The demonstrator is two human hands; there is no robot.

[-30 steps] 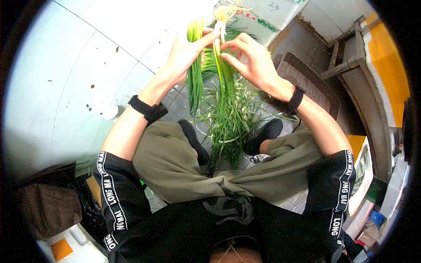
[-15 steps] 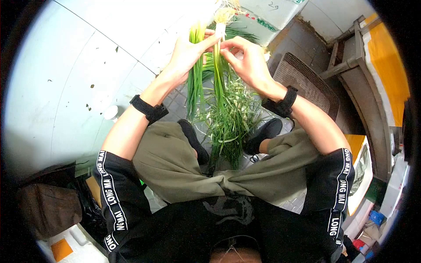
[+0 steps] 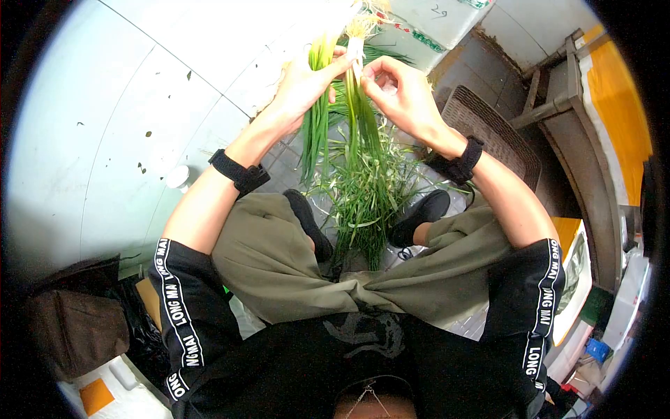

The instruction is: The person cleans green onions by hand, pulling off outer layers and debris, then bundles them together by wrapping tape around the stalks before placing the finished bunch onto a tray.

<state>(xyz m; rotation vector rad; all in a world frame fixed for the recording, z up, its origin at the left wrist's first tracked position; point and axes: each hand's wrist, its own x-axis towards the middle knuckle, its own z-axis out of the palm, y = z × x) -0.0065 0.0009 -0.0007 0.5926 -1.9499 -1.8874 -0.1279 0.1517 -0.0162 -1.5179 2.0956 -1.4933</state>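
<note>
My left hand (image 3: 301,89) is closed around a bundle of spring onions (image 3: 317,126), with the pale ends up and the green leaves hanging down. Its thumb reaches across to a second small bunch of spring onions (image 3: 354,52), whose stringy roots point away from me. At the white stems of that rooted bunch, my right hand (image 3: 401,96) is closed in a pinch; exactly what lies between its fingertips is too small to make out. Below both hands, a heap of loose green leaves and peelings (image 3: 363,195) lies on the floor between my shoes.
More green stalks (image 3: 380,54) lie behind my hands, beside a white foam box (image 3: 433,28). On the right are a brown woven basket (image 3: 481,126) and a metal-framed table (image 3: 583,126). A white board-like surface (image 3: 125,105) with leaf scraps spans the left.
Both hands have shifted slightly right with the spring onions. My right hand has moved a little farther right, still at the rooted bunch. The hanging leaves have swung slightly.
</note>
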